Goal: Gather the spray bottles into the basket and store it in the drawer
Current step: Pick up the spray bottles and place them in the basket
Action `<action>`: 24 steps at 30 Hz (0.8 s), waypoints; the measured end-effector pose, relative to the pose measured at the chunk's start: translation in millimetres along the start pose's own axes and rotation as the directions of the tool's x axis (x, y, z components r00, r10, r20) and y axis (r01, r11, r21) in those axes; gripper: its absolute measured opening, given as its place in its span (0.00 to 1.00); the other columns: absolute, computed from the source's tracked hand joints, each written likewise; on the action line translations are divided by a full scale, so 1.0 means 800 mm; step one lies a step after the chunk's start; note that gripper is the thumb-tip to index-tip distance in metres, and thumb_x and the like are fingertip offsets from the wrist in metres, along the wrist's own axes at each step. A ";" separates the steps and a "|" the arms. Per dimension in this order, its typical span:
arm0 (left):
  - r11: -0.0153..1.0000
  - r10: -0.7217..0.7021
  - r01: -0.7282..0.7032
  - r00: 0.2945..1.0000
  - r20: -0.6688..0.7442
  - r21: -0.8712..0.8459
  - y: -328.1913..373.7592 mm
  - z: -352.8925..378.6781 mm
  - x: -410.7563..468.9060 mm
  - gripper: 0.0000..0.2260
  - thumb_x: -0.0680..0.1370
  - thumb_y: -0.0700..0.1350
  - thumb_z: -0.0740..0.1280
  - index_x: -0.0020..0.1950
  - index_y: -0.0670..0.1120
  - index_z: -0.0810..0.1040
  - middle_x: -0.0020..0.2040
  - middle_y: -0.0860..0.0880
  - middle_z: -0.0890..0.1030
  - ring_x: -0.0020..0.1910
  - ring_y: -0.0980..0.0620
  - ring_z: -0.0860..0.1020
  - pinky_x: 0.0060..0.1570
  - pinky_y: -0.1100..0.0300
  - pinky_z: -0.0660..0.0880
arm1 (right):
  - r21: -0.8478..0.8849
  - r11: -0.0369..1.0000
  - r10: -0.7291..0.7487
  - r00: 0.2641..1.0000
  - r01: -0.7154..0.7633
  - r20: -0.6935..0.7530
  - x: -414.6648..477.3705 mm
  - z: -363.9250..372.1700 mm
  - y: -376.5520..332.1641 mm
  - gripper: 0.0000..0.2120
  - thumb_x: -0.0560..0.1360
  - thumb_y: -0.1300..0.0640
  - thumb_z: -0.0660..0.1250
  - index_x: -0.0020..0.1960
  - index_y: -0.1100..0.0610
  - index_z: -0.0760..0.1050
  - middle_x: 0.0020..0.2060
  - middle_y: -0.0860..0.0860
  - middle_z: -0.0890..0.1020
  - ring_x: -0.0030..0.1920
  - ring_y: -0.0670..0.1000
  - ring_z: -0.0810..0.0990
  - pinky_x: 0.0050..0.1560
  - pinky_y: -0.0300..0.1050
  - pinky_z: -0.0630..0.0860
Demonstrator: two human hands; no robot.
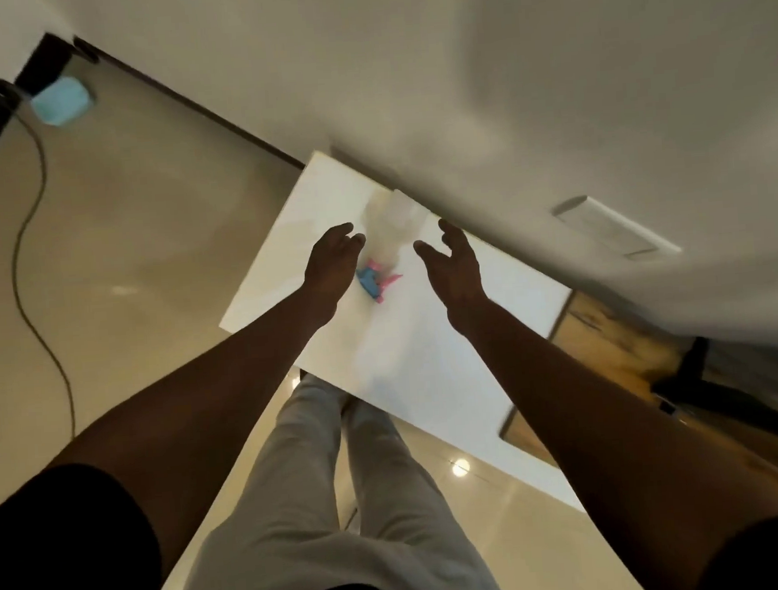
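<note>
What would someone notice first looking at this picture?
Two bare hands, left hand and right hand, reach open over a white cabinet top by the wall. Between them lie blurred blue and pink spray bottle heads. A pale blue object sits on the floor, far left.

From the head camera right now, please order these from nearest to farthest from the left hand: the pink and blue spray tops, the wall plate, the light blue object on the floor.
1. Pink and blue spray tops: right beside the left hand, on the white surface.
2. Light blue object: far upper left, on the floor.
3. Wall plate: on the wall, beyond the right hand.
</note>
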State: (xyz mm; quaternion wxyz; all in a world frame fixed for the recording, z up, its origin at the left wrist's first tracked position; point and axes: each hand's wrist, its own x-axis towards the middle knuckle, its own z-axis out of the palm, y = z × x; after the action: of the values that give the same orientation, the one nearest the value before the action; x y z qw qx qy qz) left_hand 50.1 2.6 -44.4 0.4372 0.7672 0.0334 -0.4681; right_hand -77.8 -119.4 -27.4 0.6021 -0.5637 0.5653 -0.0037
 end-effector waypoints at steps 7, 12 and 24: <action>0.997 0.040 -0.042 0.999 0.036 0.064 -0.007 0.046 0.086 0.22 0.84 0.55 0.63 0.79 0.56 0.71 0.79 0.49 0.71 0.77 0.48 0.70 0.70 0.56 0.68 | -0.039 0.996 -0.079 0.997 0.078 -0.024 0.094 0.022 0.015 0.35 0.80 0.49 0.72 0.83 0.50 0.61 0.82 0.49 0.64 0.81 0.52 0.63 0.80 0.53 0.64; 0.994 0.006 -0.011 0.999 0.054 0.108 -0.016 0.073 0.130 0.22 0.86 0.55 0.58 0.81 0.54 0.66 0.81 0.48 0.67 0.77 0.43 0.68 0.78 0.46 0.67 | -0.036 0.998 -0.043 0.999 0.043 -0.003 0.135 0.035 0.040 0.33 0.81 0.46 0.69 0.83 0.48 0.61 0.81 0.51 0.66 0.80 0.54 0.66 0.78 0.54 0.67; 1.000 -0.013 0.010 0.995 0.100 0.025 -0.020 0.062 0.110 0.20 0.85 0.53 0.63 0.77 0.55 0.70 0.74 0.46 0.75 0.69 0.42 0.77 0.70 0.41 0.76 | 0.048 0.999 -0.023 1.000 0.023 -0.010 0.103 0.022 0.034 0.31 0.81 0.47 0.70 0.81 0.48 0.64 0.75 0.52 0.74 0.73 0.56 0.74 0.71 0.60 0.76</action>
State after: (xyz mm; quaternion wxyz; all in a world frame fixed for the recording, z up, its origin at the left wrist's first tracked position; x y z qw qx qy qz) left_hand 57.6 -54.0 -129.4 0.4261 0.7479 0.0099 -0.5090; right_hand -53.0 -150.3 -106.6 0.6128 -0.5554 0.5615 -0.0271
